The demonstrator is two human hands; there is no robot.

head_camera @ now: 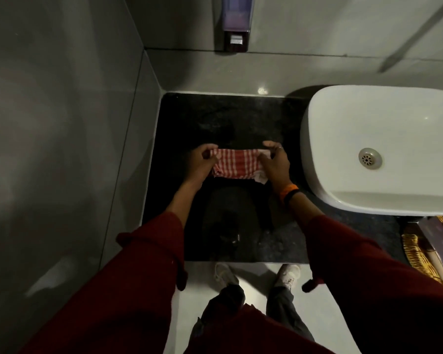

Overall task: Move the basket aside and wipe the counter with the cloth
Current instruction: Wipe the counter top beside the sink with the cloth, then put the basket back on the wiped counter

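A red-and-white checked cloth (234, 166) is stretched flat between both hands over the black stone counter (215, 116). My left hand (201, 162) pinches its left end and my right hand (275, 164) grips its right end. A woven yellow basket (417, 256) holding a few items stands at the right edge of the view, in front of the sink; it is partly cut off.
A white basin sink (343, 149) takes up the right side of the counter. A soap dispenser (237, 24) hangs on the back wall above. Grey tiled walls close the left and back. My shoes (288, 274) show on the pale floor below the counter edge.
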